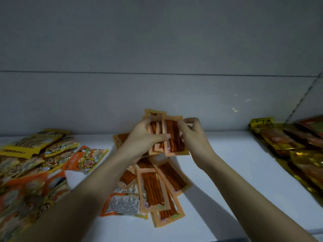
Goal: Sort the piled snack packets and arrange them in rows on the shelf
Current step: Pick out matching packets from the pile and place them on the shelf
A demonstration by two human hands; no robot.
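A white shelf [227, 154] runs across the view with a grey back wall [157, 49] behind it; at its left edge lies a loose heap of yellow and orange cartoon packets [35, 163], overlapping one another and reaching the front edge; just right of them, near the middle of the shelf, a pile of peach stick packets [153, 186] lies flat, some face up showing reddish-brown sticks through clear windows, and one printed packet [122, 203] with small label text at the pile's front left; above that pile, close to the back wall, both hands hold a fanned stack [166, 135] of the same peach packets, lifted off the shelf and standing roughly upright; the left hand [145, 135] grips the stack from its left side, thumb across the front and fingers curled behind; the right hand [192, 135] pinches the stack's right edge, fingers bent and closed on the front packet; both bare forearms reach in from the front edge; at the right edge of the shelf, well apart from the hands, gold packets [288, 142] lie overlapped in a line from the back wall toward the front.
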